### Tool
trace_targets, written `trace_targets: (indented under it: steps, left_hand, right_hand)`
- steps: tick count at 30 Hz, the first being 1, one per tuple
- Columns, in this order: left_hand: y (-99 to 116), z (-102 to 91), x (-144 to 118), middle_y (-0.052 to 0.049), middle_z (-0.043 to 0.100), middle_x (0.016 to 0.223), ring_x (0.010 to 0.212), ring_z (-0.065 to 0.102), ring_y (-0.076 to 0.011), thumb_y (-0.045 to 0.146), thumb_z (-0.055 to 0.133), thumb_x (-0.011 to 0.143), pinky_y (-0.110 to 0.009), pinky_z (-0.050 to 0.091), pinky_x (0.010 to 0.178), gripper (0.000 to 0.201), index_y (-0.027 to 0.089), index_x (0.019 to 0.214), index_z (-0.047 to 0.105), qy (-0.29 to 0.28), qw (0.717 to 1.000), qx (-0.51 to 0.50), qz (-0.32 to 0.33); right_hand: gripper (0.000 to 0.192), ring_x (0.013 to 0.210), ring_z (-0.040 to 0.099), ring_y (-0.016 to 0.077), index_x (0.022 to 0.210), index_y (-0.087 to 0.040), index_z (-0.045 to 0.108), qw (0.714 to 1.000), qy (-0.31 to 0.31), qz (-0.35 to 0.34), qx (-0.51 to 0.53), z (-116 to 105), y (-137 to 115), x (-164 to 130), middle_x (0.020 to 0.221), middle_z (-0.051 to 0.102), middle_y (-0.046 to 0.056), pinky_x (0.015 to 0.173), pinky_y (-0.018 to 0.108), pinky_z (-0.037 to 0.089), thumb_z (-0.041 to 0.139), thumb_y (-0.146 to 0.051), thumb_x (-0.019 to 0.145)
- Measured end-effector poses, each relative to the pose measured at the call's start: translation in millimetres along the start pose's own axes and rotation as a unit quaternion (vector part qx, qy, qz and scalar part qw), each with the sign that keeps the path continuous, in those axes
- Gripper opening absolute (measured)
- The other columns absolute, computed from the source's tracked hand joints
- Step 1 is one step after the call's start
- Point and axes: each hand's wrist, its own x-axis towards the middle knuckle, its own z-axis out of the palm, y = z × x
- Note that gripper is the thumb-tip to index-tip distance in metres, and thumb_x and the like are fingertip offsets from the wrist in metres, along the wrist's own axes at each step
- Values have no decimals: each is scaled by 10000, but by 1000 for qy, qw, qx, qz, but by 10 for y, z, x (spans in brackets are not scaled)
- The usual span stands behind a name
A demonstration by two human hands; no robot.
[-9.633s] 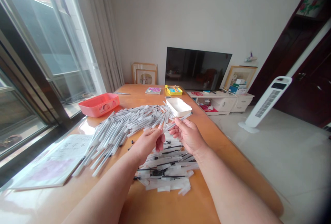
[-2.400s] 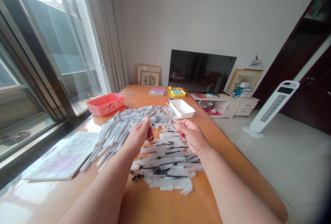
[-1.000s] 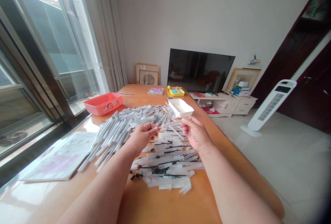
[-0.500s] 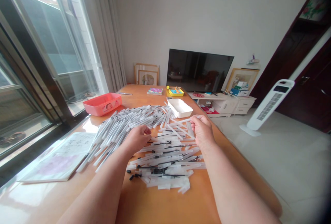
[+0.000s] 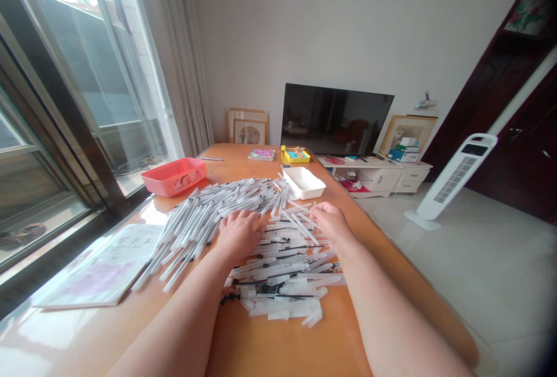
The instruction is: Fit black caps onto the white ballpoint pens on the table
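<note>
Both hands rest palm-down on loose pen parts spread over the orange-brown worktop point(image 5: 278, 354). The left hand point(image 5: 237, 233) lies at the near edge of the large heap of white pen barrels point(image 5: 204, 209), fingers curled loosely over the parts beneath; whether it grips any one piece cannot be told. The right hand point(image 5: 328, 223) lies just beside it, to the right, with its fingertips on a few crossed barrels at the far end of the smaller pile point(image 5: 282, 275) (white barrels mixed with thin black refills and small black caps). Its fingers are bent downward, and whether they close on a part cannot be told.

The smaller pile sits between the two forearms and reaches toward the person. The large heap fans out to the left, toward the window.

Surrounding items:
- White rectangular tray point(image 5: 303, 182): just beyond the right hand, at the far end of the heap.
- Pink basket point(image 5: 174, 176): on the left side of the worktop, beyond the heap.
- Printed sheet point(image 5: 104, 267): at the near left, its edge under the heap.
- Yellow box point(image 5: 295, 155) and small book point(image 5: 261, 155): at the far end of the worktop.
</note>
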Motion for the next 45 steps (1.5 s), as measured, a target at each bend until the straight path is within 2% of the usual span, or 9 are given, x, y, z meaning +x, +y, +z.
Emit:
trace_targets:
  steps: [3, 5, 12, 19, 24, 27, 31, 38, 45]
  left_hand:
    - [63, 61, 38, -92, 502, 1537, 1488, 241, -451, 575, 471, 943, -756, 12, 1125, 485, 366, 1354, 620, -10, 1000, 26, 12]
    - [109, 81, 65, -87, 458, 1577, 1518, 169, -460, 615, 432, 952, -782, -60, 1101, 507, 380, 1363, 612, -22, 999, 33, 13]
    - [173, 67, 99, -50, 462, 1583, 1536, 122, -457, 653, 346, 967, -796, -82, 1083, 522, 413, 1328, 637, -63, 998, 5, -4]
    - [176, 32, 91, -63, 653, 1355, 1447, 296, -448, 622, 380, 970, -771, -90, 1090, 461, 382, 1124, 743, -37, 999, 7, 10]
    - [174, -24, 72, -107, 706, 1134, 1263, 479, -410, 564, 435, 972, -759, 16, 1107, 444, 292, 888, 775, 16, 1000, 10, 19]
    - [158, -53, 99, -120, 707, 1068, 1157, 561, -353, 525, 497, 954, -605, 243, 1140, 403, 257, 830, 772, 31, 997, -57, 37]
    - [203, -76, 123, -121, 701, 1058, 1037, 631, -280, 502, 502, 958, -401, 452, 1002, 398, 232, 890, 786, 44, 979, -178, 91]
    - [468, -142, -4, -100, 690, 1110, 1018, 646, -236, 444, 551, 954, -332, 490, 911, 318, 221, 957, 777, 13, 934, -326, 144]
    - [479, 28, 4, -11, 626, 827, 743, 575, -157, 372, 649, 876, -273, 466, 698, 183, 209, 933, 588, 45, 921, -379, 78]
  right_hand:
    - [162, 605, 501, 153, 684, -203, 627, 999, 24, -1, 31, -19, 10, 45, 656, 633, -8, 569, 283, 379, 687, -353, 679]
    - [160, 613, 516, 159, 693, -204, 636, 998, 35, -1, 50, -29, 2, 60, 656, 639, -4, 579, 286, 384, 690, -354, 676]
    - [119, 637, 532, 160, 702, -211, 646, 997, 45, -17, 67, -20, -6, 49, 686, 653, 2, 591, 277, 386, 671, -327, 692]
    - [157, 665, 542, 166, 672, -218, 635, 995, 52, -40, 76, -16, -1, 66, 707, 661, 4, 609, 280, 394, 673, -367, 702]
    - [152, 678, 542, 169, 692, -215, 645, 995, 51, -25, 77, -6, 14, 80, 715, 659, 7, 600, 275, 398, 681, -363, 692]
    - [147, 666, 536, 160, 711, -208, 653, 996, 35, -17, 76, 32, 2, 44, 719, 662, 3, 597, 272, 407, 687, -349, 690]
    - [207, 657, 561, 158, 751, -195, 669, 995, -18, -1, 103, 116, -43, -49, 711, 669, 11, 592, 271, 433, 727, -391, 712]
    - [389, 663, 587, 124, 894, -185, 718, 959, -168, 36, 225, 237, -86, -179, 819, 697, 43, 546, 221, 429, 780, -547, 767]
    - [384, 620, 582, 113, 904, -181, 703, 932, -175, 57, 311, 275, -144, -246, 766, 693, 40, 536, 216, 459, 842, -499, 740]
